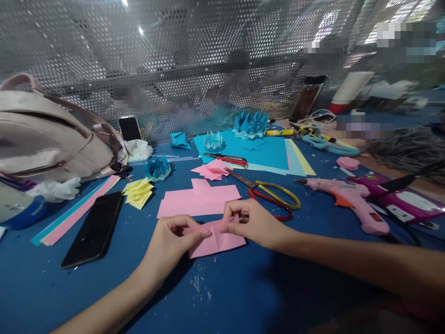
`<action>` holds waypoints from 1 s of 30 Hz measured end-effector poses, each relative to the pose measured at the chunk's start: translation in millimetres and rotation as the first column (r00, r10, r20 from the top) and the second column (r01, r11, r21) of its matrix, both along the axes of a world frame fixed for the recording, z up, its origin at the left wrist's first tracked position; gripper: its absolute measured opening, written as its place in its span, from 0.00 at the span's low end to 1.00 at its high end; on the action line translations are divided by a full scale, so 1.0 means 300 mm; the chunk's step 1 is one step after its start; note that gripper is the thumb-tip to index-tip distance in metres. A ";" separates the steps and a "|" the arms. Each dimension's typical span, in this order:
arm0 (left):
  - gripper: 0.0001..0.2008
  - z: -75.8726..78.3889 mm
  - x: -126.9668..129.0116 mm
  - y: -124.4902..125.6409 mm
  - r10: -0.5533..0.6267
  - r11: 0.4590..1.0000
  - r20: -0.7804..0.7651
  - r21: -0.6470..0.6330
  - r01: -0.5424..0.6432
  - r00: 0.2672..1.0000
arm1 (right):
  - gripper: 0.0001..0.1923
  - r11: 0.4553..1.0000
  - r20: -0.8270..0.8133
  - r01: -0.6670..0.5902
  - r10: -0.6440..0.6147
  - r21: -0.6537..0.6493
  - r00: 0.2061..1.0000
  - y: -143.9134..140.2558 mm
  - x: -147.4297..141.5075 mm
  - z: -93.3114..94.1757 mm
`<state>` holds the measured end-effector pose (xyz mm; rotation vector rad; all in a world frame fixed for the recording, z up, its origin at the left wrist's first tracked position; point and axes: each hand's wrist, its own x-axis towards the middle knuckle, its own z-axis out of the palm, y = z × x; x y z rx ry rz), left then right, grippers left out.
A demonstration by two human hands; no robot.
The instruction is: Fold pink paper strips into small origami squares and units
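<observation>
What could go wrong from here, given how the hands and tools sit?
The left hand and right hand both pinch the creased pink sheet; uneven pulling might skew the crease or tear the paper.

The scissors lie just beyond the right hand, so a careless move could knock them into the nearby pink papers.

The glue gun points its nozzle toward the scissors; if hot, which I can't tell, reaching there could burn.
</observation>
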<state>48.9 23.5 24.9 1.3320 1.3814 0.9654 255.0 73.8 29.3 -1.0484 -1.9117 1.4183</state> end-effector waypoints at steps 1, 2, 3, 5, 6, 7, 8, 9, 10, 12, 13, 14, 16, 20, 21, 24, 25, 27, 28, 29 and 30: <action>0.15 0.000 0.001 -0.003 0.007 1.000 0.003 0.002 -0.007 1.000 | 0.21 1.000 -0.008 0.002 -0.002 -0.005 1.000 -0.001 -0.001 -0.001; 0.15 0.000 0.002 -0.005 0.015 1.000 0.005 0.003 -0.015 1.000 | 0.21 1.000 -0.018 0.002 -0.002 -0.009 1.000 -0.001 -0.001 -0.001; 0.14 0.001 0.002 -0.007 0.018 1.000 0.004 0.004 -0.018 1.000 | 0.21 1.000 -0.028 -0.002 0.001 -0.011 1.000 -0.002 -0.001 -0.003; 0.12 0.002 -0.001 -0.007 0.014 1.000 -0.005 0.009 -0.014 1.000 | 0.21 1.000 -0.042 -0.007 0.006 -0.005 0.999 -0.004 0.001 -0.005; 0.12 0.003 -0.003 -0.006 0.003 1.000 -0.010 0.005 -0.003 1.000 | 0.20 1.000 -0.046 -0.005 0.005 0.005 0.999 -0.005 0.003 -0.006; 0.12 0.004 -0.005 -0.005 -0.013 1.000 -0.006 -0.007 0.013 1.000 | 0.20 1.000 -0.049 0.000 0.001 0.015 0.999 -0.005 0.004 -0.007; 0.12 0.004 -0.007 -0.004 -0.028 0.999 0.010 -0.026 0.028 1.000 | 0.20 1.000 -0.051 0.005 -0.004 0.021 0.999 -0.005 0.006 -0.007; 0.12 0.004 -0.009 -0.003 -0.035 0.998 0.037 -0.046 0.037 0.999 | 0.19 1.000 -0.056 0.011 -0.010 0.015 0.998 -0.005 0.007 -0.006; 0.11 0.004 -0.010 -0.003 -0.031 0.998 0.069 -0.059 0.035 0.997 | 0.19 1.000 -0.063 0.012 -0.012 -0.004 0.998 -0.005 0.008 -0.004; 0.11 0.001 -0.011 -0.004 -0.007 0.998 0.127 -0.054 0.014 0.992 | 0.20 0.998 -0.084 0.007 -0.013 -0.066 0.996 -0.003 0.008 0.001; 0.11 -0.001 -0.012 -0.005 0.011 0.999 0.142 -0.039 -0.005 0.990 | 0.20 0.995 -0.096 0.007 -0.016 -0.095 0.995 -0.002 0.006 0.005; 0.11 -0.004 -0.013 -0.007 0.026 0.999 0.146 -0.025 -0.022 0.989 | 0.21 0.993 -0.106 0.011 -0.023 -0.114 0.994 -0.001 0.005 0.008; 0.12 -0.010 -0.015 -0.009 0.045 0.999 0.142 -0.014 -0.043 0.989 | 0.22 0.992 -0.113 0.030 -0.044 -0.121 0.993 0.002 0.001 0.013; 0.13 -0.015 -0.016 -0.009 0.053 0.999 0.138 -0.010 -0.052 0.989 | 0.24 0.993 -0.120 0.053 -0.065 -0.102 0.991 0.008 -0.004 0.012; 0.13 -0.014 -0.015 -0.008 0.049 0.999 0.142 -0.004 -0.049 0.989 | 0.24 0.994 -0.121 0.054 -0.066 -0.098 0.990 0.009 -0.005 0.010; 0.12 -0.006 -0.013 -0.003 0.007 1.000 0.169 -0.003 -0.007 0.986 | 0.25 0.994 -0.125 0.066 -0.077 -0.089 0.989 0.010 -0.003 0.005; 0.11 -0.002 -0.012 -0.002 -0.017 1.000 0.182 -0.015 0.020 0.983 | 0.25 0.993 -0.129 0.073 -0.084 -0.090 0.988 0.010 -0.002 0.003; 0.12 0.005 -0.012 -0.001 -0.052 0.997 0.208 -0.047 0.063 0.977 | 0.23 0.992 -0.149 0.078 -0.092 -0.101 0.985 0.010 0.002 0.001; 0.12 0.008 -0.013 -0.002 -0.055 0.996 0.216 -0.056 0.069 0.975 | 0.22 0.991 -0.160 0.073 -0.091 -0.110 0.983 0.010 0.004 0.000; 0.12 0.010 -0.013 -0.003 -0.051 0.996 0.219 -0.057 0.065 0.974 | 0.21 0.991 -0.171 0.065 -0.085 -0.119 0.982 0.011 0.006 -0.001; 0.12 0.011 -0.014 -0.004 -0.042 0.997 0.219 -0.054 0.056 0.975 | 0.21 0.990 -0.182 0.057 -0.080 -0.129 0.980 0.012 0.007 -0.002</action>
